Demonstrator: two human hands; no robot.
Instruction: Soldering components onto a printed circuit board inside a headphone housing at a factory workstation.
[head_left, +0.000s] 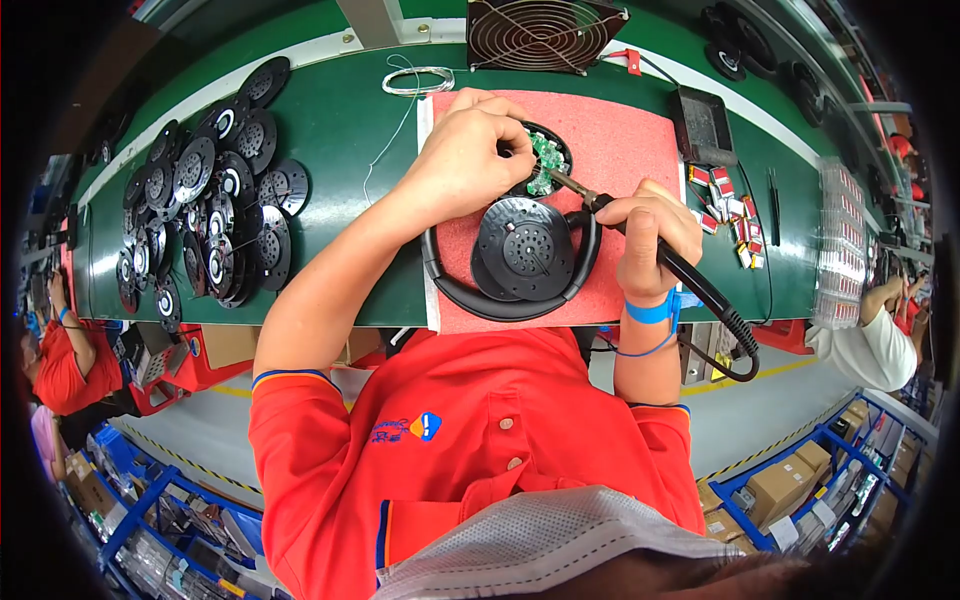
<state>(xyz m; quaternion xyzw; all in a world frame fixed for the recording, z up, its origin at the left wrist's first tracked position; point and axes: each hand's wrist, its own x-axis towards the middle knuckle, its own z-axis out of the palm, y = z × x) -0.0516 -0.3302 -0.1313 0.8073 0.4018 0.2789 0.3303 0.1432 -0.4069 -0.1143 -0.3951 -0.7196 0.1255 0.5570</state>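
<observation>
my left hand (468,150) pinched the green circuit board (545,152) in the earcup; my right hand (648,235) gripped the soldering iron (640,232), tip touching it.

Bare green bench (340,130) beside parts pile (210,200)

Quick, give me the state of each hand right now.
Left hand: closed, fingers pinched at the green circuit board in the earcup; what they pinch cannot be told.
Right hand: closed, holding the soldering iron.
</observation>
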